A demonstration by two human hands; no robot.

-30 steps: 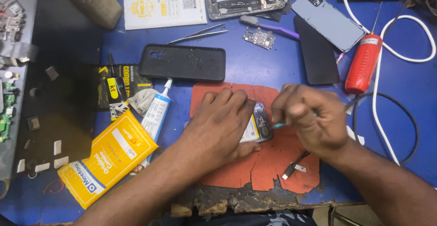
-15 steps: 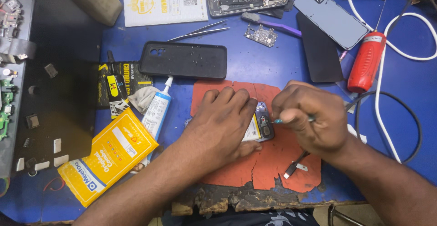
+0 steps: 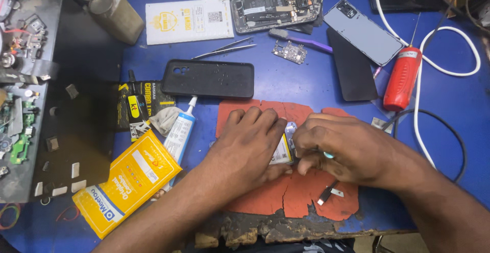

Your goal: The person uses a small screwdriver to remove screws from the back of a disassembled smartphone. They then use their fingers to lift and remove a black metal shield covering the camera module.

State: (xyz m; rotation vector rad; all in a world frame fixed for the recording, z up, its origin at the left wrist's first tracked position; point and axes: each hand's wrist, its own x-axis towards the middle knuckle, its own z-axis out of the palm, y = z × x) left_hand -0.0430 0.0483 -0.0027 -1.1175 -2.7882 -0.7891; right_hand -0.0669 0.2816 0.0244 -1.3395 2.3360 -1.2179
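Red-orange silicone mat [image 3: 255, 111] is where all the action sits, on the blue bench top [image 3: 286, 79]. Your left hand [image 3: 250, 148] comes in from the lower left, palm down, forearm running diagonally up to the mat, fingers [image 3: 258, 120] lying fairly flat and close together over the small phone part [image 3: 284, 148], pinning it to the mat. Your right hand [image 3: 344, 148] reaches in from the lower right, knuckles up, fingers curled in tight around a thin tool with a teal tip [image 3: 328, 155]; only that little bit of it pokes out, so I can't tell what kind of tool it is. Both hands meet right over the part, touching or nearly so.

Most of the part is hidden between your hands. What shows is a silvery top end and a pale yellowish strip, and its long axis looks to run up and down, away from you, silvery end pointing to the far side of the bench.

Just beside your left wrist there's a white glue tube [image 3: 179, 133] and a yellow packet [image 3: 127, 181]. A black phone case [image 3: 208, 78] lies lengthwise just beyond the mat, and a red handled tool [image 3: 402, 78] sits off to the right.
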